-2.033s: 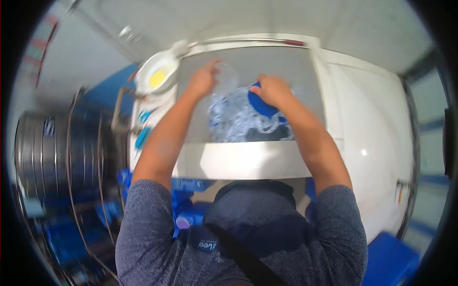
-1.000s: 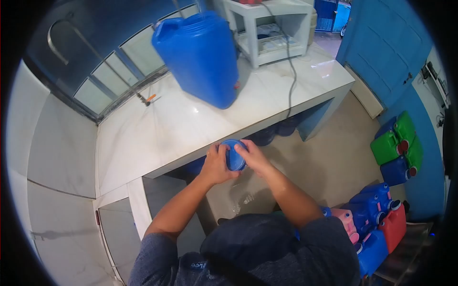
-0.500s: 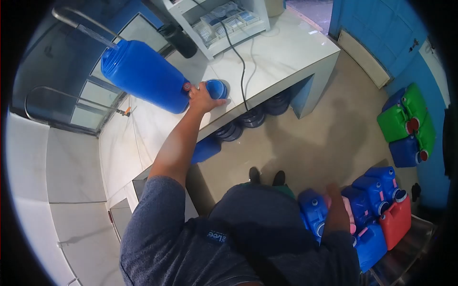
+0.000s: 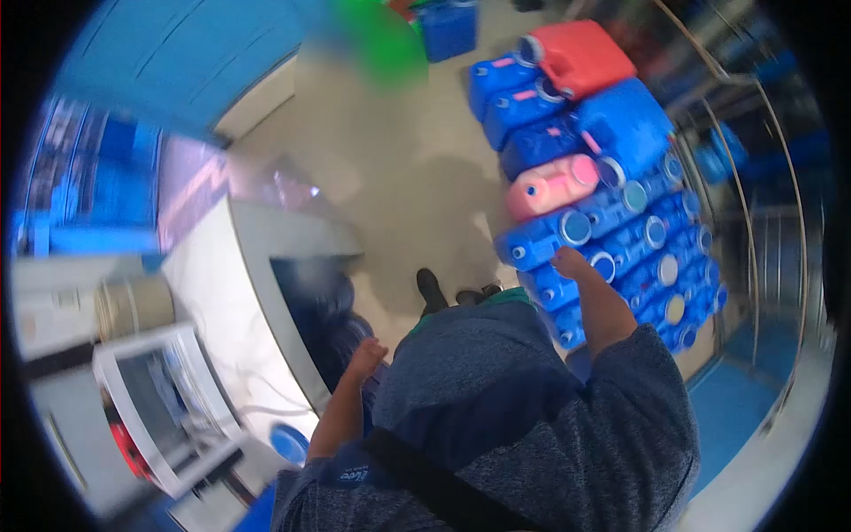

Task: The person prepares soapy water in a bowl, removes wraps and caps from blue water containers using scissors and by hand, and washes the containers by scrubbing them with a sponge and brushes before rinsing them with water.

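My left hand (image 4: 365, 359) hangs in the air beside the counter, its fingers slightly apart and nothing visible in them. My right hand (image 4: 572, 263) is low over the stacked jugs, blurred, its fingers mostly hidden. Nearest to it is a blue jug (image 4: 533, 244) with a white cap, and a pink jug (image 4: 542, 190) lies just beyond. Whether my right hand touches any jug I cannot tell. A round blue lid or tub (image 4: 289, 442) sits on the white counter (image 4: 253, 350), behind my left forearm. Part of a blue container (image 4: 259, 514) shows at the bottom edge.
Rows of blue jugs fill the floor at right, with a red jug (image 4: 592, 58) at their far end. Metal rails (image 4: 753, 213) stand beyond them. Large dark bottles (image 4: 341, 310) are under the counter. A white shelf unit (image 4: 168, 403) stands on it. Ahead is a blue door (image 4: 177, 66).
My view has swung right, away from the upright blue container toward the stacked jugs. My left hand has left the blue lid or tub and container and come back near my body.
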`<state>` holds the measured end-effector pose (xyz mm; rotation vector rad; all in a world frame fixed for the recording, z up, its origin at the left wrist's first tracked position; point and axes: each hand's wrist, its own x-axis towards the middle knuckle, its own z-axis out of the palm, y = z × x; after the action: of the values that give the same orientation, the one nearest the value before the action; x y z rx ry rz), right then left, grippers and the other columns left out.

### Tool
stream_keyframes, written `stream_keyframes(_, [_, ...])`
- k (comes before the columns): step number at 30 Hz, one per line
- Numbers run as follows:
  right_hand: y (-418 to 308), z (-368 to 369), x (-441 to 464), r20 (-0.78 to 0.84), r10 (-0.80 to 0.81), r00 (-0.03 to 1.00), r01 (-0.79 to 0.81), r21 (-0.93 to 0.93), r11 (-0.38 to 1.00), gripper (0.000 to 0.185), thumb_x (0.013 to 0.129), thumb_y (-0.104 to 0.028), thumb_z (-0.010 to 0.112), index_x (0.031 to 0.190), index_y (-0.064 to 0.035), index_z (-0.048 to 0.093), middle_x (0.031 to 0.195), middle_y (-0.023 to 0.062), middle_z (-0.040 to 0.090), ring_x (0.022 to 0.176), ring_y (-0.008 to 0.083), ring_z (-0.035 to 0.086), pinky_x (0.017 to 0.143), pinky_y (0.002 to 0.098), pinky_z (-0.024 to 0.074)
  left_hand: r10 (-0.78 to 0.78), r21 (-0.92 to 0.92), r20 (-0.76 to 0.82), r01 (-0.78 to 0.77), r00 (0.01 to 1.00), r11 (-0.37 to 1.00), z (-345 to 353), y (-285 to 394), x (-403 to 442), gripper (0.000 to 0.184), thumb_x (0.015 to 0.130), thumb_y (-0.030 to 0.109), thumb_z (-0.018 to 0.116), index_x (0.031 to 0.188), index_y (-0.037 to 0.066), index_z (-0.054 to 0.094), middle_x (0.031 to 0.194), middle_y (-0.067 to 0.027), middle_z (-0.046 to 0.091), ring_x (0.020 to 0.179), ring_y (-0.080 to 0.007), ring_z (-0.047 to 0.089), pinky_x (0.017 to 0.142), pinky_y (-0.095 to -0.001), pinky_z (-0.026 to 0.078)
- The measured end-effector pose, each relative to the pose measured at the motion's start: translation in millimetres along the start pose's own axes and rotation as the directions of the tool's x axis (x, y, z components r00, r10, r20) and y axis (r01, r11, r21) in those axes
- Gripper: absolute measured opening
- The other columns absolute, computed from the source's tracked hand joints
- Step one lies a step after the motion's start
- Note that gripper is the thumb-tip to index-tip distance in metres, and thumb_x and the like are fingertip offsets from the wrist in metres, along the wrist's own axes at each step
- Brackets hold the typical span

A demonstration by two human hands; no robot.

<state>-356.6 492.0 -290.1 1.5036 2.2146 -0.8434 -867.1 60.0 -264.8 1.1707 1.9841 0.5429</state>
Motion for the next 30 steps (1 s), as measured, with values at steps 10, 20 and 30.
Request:
stream_keyframes(10, [-65.4, 68.1, -154.9, 0.037, 0.442, 0.896, -0.393, 0.529, 0.752, 0.048, 0.092, -0.041, 0.063, 0.123, -0.0037, 0.065, 0.122, 0.0229, 0.068, 0.115, 0.0386, 0.065, 0.1, 0.0463, 0.0506, -0.347, 0.331, 0.255, 0.256, 0.903, 0.908, -115.1, 25.5, 191.8, 0.041, 0.088, 0.027, 0.072, 0.116, -0.002, 0.068, 0.109, -0.0163, 0.072, 0.097, -0.0262, 0.069, 0.092, -0.0368, 0.053])
stream_keyframes(20, [-37.2, 178.8, -328.5, 0.228, 0.737, 0.636, -0.677, 0.623, 0.392, 0.047, 0.089, -0.039, 0.067, 0.121, -0.0044, 0.067, 0.12, 0.0228, 0.069, 0.113, 0.0383, 0.065, 0.099, 0.0448, 0.0515, -0.174, 0.289, 0.405, 0.054, 0.898, 0.956, -92.8, 180.3, 314.8, 0.046, 0.093, 0.027, 0.07, 0.128, 0.0, 0.057, 0.099, -0.0088, 0.067, 0.087, -0.0172, 0.063, 0.08, -0.0313, 0.052])
stream_keyframes(30, [177.1, 277.9, -409.5, 0.105, 0.846, 0.523, -0.607, 0.742, 0.283, 0.048, 0.09, -0.037, 0.063, 0.119, 0.0008, 0.067, 0.118, 0.0252, 0.069, 0.114, 0.0404, 0.064, 0.1, 0.0477, 0.0513, -0.069, 0.491, 0.499, -0.216, 0.864, 0.844, -10.5, 282.1, 219.0, 0.048, 0.095, 0.026, 0.069, 0.131, -0.002, 0.055, 0.108, -0.0104, 0.067, 0.096, -0.0183, 0.063, 0.089, -0.0338, 0.052])
